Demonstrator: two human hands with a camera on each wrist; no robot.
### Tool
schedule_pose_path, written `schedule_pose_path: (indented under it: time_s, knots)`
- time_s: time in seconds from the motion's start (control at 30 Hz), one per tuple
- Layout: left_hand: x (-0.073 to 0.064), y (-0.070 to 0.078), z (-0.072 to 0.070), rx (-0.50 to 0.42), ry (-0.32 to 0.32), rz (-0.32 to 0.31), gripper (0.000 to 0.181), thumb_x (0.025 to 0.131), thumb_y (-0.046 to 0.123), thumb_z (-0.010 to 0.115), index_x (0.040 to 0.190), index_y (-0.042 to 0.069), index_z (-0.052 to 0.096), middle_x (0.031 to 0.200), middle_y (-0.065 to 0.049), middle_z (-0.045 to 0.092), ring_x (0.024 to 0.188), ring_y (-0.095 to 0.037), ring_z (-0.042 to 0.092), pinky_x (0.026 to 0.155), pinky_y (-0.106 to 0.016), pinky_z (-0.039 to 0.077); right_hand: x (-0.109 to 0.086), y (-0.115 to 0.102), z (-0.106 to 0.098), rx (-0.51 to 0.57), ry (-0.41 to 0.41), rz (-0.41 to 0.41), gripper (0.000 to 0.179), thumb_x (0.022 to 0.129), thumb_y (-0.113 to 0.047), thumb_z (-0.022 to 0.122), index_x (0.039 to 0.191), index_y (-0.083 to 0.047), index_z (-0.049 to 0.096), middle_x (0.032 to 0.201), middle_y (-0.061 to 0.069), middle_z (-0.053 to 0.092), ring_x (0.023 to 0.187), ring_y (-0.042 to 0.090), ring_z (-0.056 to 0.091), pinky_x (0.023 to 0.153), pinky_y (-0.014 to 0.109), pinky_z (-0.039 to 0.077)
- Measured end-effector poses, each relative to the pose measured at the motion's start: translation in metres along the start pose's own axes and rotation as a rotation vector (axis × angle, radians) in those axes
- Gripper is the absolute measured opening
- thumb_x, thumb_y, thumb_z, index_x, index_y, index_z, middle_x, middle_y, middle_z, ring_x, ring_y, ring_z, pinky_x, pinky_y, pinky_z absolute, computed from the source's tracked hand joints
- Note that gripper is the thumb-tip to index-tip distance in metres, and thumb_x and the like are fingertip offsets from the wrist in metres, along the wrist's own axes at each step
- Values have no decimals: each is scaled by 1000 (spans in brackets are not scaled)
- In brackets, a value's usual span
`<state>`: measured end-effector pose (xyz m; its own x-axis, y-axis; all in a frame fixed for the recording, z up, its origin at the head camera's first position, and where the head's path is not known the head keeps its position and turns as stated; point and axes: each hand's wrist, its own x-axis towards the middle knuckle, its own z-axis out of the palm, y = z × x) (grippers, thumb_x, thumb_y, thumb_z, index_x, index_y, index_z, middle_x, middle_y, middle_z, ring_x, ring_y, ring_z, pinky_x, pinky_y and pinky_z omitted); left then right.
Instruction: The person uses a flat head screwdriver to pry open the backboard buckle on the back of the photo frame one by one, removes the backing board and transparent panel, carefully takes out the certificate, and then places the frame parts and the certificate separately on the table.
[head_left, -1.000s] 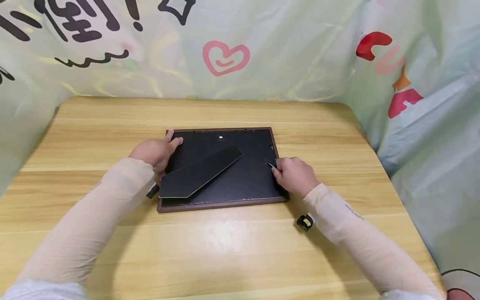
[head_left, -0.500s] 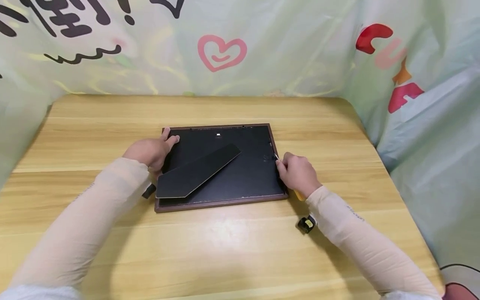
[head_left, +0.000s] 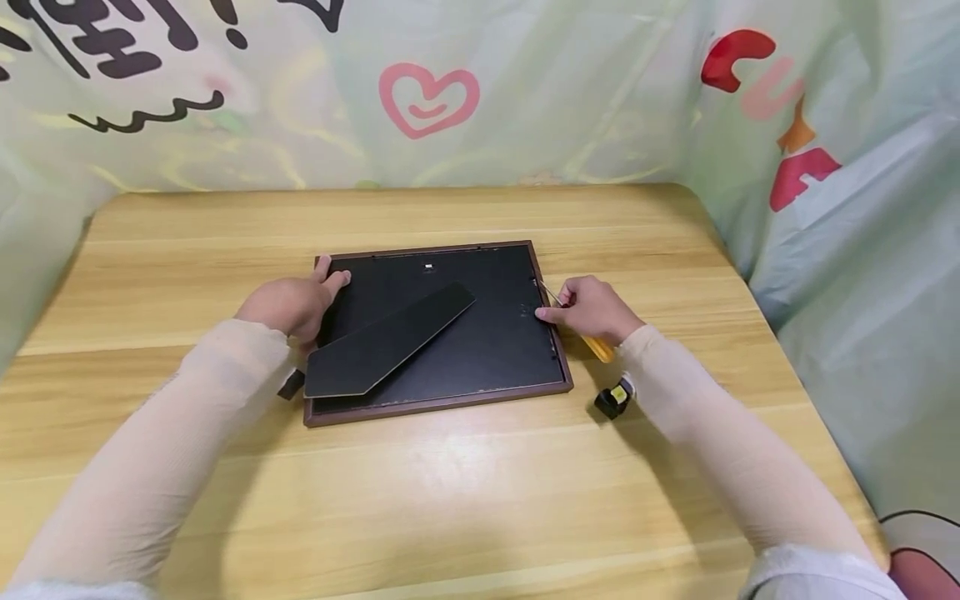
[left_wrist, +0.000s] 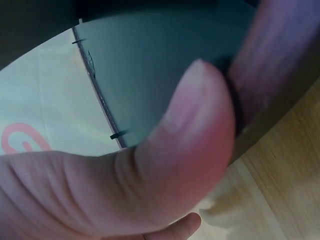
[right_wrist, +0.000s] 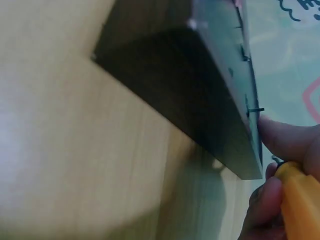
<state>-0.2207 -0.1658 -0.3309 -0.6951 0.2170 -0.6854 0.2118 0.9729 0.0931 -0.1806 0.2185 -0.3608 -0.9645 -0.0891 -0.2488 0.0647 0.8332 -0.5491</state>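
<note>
A dark picture frame (head_left: 438, 407) lies face down on the table, its black back panel up and its easel leg (head_left: 390, 343) slanting across it. My left hand (head_left: 288, 305) grips the frame's left side; in the left wrist view the thumb (left_wrist: 182, 145) is over the back panel. At the right side, my right hand (head_left: 596, 311) holds a screwdriver (head_left: 598, 348) with an orange handle and thin metal shaft. The shaft points at the frame's upper right edge, where small metal tabs show. The right thumb touches the back panel's edge. The exact tip contact is too small to tell.
The frame rests on a light wooden table (head_left: 450, 500). Printed cloth (head_left: 570, 92) hangs behind and to the right of it. Small black wrist-worn devices sit by both wrists, the right one (head_left: 615, 398) with a yellow label.
My right hand has moved up along the frame's right side, and the screwdriver's shaft has gone from the panel to the upper right edge. Its orange handle shows more. The left hand keeps its hold.
</note>
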Motion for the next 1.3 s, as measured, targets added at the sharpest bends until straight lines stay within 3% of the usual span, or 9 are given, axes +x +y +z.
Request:
schedule_pose_path:
  time_s: [0.13, 0.37, 0.53, 0.77, 0.93, 1.3]
  knots:
    - [-1, -1, 1, 12, -10, 7, 118, 70, -17, 68, 156, 14, -7, 154, -18, -30, 66, -30, 52, 61, -40, 37, 12, -6, 1, -27, -39, -20, 38, 80, -31, 81, 76, -7, 51, 67, 2, 47, 66, 21, 46, 61, 32, 37]
    - [-1, -3, 1, 5, -23, 8, 119, 69, -19, 67, 155, 14, -8, 153, -18, -31, 69, -30, 53, 61, -40, 37, 22, -11, -5, 61, -190, -12, 34, 80, -16, 81, 79, -3, 50, 70, 3, 43, 59, 17, 45, 54, 29, 40]
    - [-2, -4, 2, -3, -29, 8, 121, 68, -20, 66, 155, 14, -9, 153, -18, -32, 79, -36, 57, 62, -40, 37, 20, -10, -5, -13, -238, -66, 39, 73, -17, 87, 80, -5, 51, 70, 2, 42, 69, 20, 43, 63, 32, 36]
    - [-2, -2, 1, 0, -19, 9, 118, 70, -19, 66, 155, 13, -9, 153, -20, -32, 67, -29, 52, 62, -40, 37, 11, -10, -8, -83, -354, -132, 49, 64, -13, 91, 86, -6, 48, 75, 4, 40, 74, 22, 41, 66, 33, 35]
    - [-1, -1, 1, 15, -26, 3, 118, 70, -18, 67, 155, 12, -9, 153, -20, -31, 66, -29, 53, 62, -40, 38, 8, -8, -7, -38, -393, -169, 53, 63, -9, 91, 89, -5, 45, 78, 4, 40, 77, 23, 40, 68, 33, 35]
    - [0, -2, 3, -11, -9, -3, 118, 70, -17, 69, 156, 14, -7, 154, -18, -29, 66, -28, 52, 62, -41, 38, 9, -11, -5, -6, -441, -148, 49, 63, 2, 85, 92, -2, 45, 74, 5, 42, 70, 22, 42, 62, 31, 36]
